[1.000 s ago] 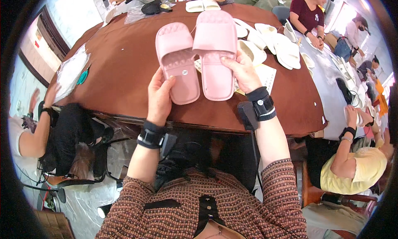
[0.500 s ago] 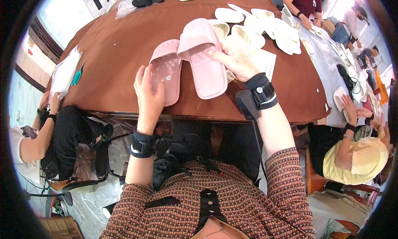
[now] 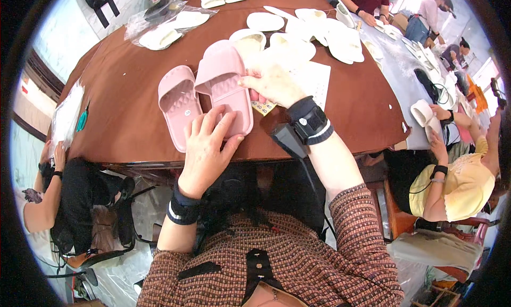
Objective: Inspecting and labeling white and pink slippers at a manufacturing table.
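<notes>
Two pink slippers lie side by side near the table's front edge. The left-hand slipper (image 3: 180,102) has a small round white sticker on its insole and no hand on it. My left hand (image 3: 205,152) is on the heel of the right-hand slipper (image 3: 226,83), fingers over the insole and thumb at the heel's edge. Along that slipper's right side, my right hand (image 3: 277,86) grips it with the thumb on top; the other fingers are partly hidden. Beneath my right hand shows part of a yellow sticker sheet (image 3: 264,108).
Several white slippers (image 3: 340,43) are heaped at the far right of the brown-covered table (image 3: 122,110). A white paper (image 3: 319,83) lies beyond my right wrist. Wrapped white slippers (image 3: 159,39) are at the far left. Co-workers sit on both sides, one handling a white slipper (image 3: 423,115).
My left hand has moved from the left-hand slipper onto the heel of the right-hand one. The pink slippers and my right hand appear further left as the view has shifted.
</notes>
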